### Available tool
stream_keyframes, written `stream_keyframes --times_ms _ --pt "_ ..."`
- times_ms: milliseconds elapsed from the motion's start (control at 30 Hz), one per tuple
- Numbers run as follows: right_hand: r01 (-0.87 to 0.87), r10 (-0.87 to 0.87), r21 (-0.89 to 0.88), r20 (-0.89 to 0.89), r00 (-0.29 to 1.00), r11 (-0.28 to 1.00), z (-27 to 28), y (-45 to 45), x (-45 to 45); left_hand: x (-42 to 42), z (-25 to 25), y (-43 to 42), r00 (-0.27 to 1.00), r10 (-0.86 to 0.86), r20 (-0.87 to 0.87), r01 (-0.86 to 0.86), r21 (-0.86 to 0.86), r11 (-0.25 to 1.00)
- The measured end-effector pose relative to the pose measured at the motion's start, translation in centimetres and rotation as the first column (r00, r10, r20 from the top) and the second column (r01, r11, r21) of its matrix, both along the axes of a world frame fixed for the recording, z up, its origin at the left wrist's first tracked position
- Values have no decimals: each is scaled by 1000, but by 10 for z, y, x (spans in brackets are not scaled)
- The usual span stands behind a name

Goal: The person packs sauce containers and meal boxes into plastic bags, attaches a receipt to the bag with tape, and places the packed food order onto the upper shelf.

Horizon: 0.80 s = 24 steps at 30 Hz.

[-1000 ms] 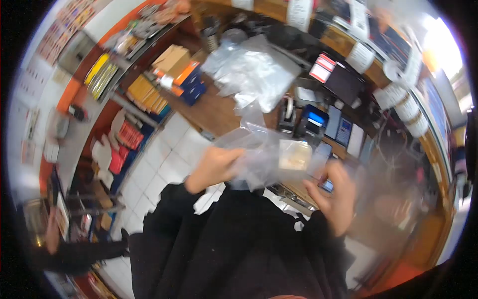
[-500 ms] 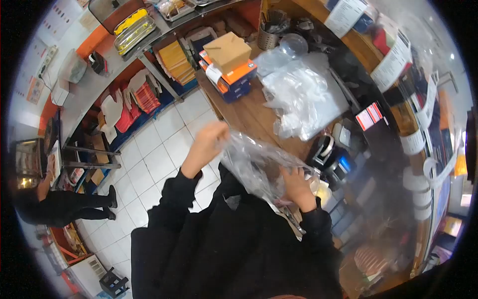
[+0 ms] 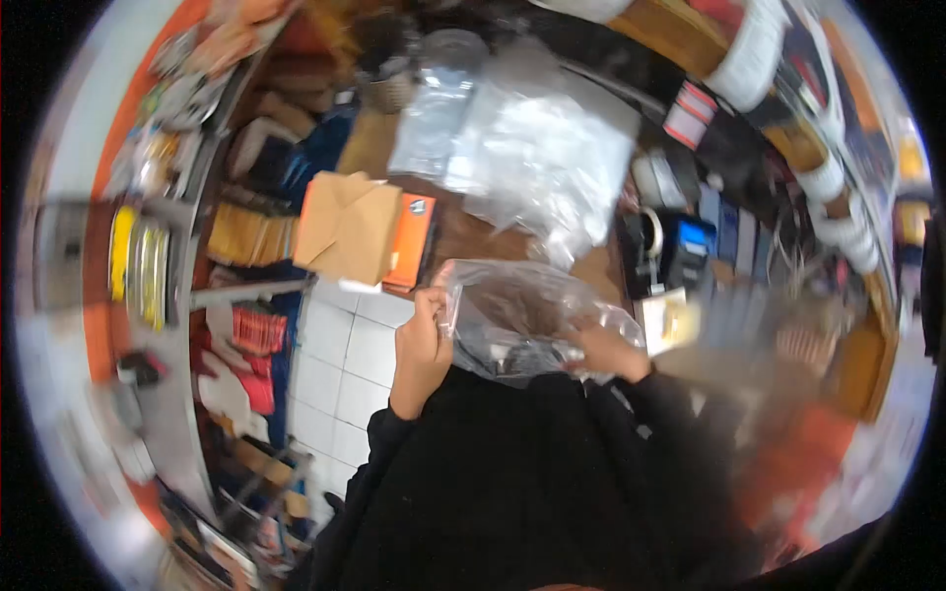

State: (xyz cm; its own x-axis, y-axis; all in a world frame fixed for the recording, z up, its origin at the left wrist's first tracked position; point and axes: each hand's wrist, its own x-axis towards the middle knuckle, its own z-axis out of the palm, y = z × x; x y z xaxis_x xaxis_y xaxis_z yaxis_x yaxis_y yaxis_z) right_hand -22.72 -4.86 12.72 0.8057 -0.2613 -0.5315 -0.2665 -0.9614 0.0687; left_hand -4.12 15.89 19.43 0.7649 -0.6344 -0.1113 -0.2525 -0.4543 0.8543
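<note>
Head | left hand (image 3: 422, 347) pinching clear, crinkled plastic bag (image 3: 527, 294) | right hand (image 3: 609, 352), grip unclear

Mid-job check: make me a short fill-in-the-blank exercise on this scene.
The left hand holds the edge of a clear ____ bag.
The brown box sits on a carton with an ____ top.
The lit screen is ____.
The floor tiles are ____.

Missing words: plastic; orange; blue; white.

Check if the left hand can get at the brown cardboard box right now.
Likely yes: the brown cardboard box sits close by the left hand, with nothing visible between them. That hand holds the clear plastic bag, so it would probably have to let go first.
</note>
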Motion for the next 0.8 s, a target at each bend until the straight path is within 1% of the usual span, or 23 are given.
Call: stream_keyframes --times_ms 33,67,100,133,167,200,267,300,333,400,433,467,533,567,600,667,700,733,767,800 --pt "241 -299 668 -30 954 704 22 -18 4 1 -5 -2 997 -71 6 71 19 997" --pt "245 -509 970 -207 835 7 39 -29 -5 1 -8 -4 990 -141 -23 142 21 990" --pt "185 -765 982 -87 638 43 52 -34 -22 3 -10 -8 986 -168 17 169 -13 986" --pt "140 -924 984 49 380 110 61 -42 -42 3 -13 -10 982 -177 62 180 -49 982" --pt "410 -883 799 301 359 439 60 -55 -64 5 -15 -13 981 -194 8 194 -45 980" --pt "627 -759 446 500 418 639 54 -63 -81 7 -15 -17 975 -223 4 223 -46 974" --pt "741 -630 88 598 495 666 22 -69 -99 8 -12 -23 957 -287 -32 284 -73 956" --pt "713 -636 138 588 500 687 -2 -78 -109 9 -11 -26 950 -308 -45 305 -57 951" --pt "720 -640 140 593 489 680 -21 -87 -120 9 -11 -31 947 -319 -38 316 -58 947" --pt "810 -708 -15 476 522 587 -33 -94 -122 8 -10 -36 950 -313 -2 311 -80 947" --pt "850 -732 2 510 452 527 -39 -100 -127 8 -8 -38 948 -318 5 318 -70 946" --pt "852 -736 14 512 443 523 -45 -104 -132 7 -6 -41 948 -319 -5 318 -69 946" --pt "872 -849 174 378 370 458 -53 -108 -141 3 -4 -43 946 -324 -11 323 -65 944" --pt "866 -873 251 357 333 433 -57 -110 -144 0 -4 -44 949 -315 11 315 -63 947" --pt "866 -875 257 359 325 428 -49 -106 -141 -2 -6 -43 952 -304 31 305 -60 950" --pt "864 -825 343 549 135 369 -6 -100 -116 -6 -13 -38 960 -276 50 279 -45 959" --pt "761 -729 368 656 195 535 15 -99 -94 -9 -17 -36 966 -254 54 255 -25 967" --pt "637 -620 367 750 229 678 34 -95 -64 -13 -19 -36 964 -263 46 264 -14 964" --pt "473 -581 424 773 257 773 47 -90 -27 -16 -21 -39 962 -270 49 272 -38 961" --pt "408 -502 367 812 298 836 42 -83 9 -17 -22 -42 959 -276 57 280 -67 958"
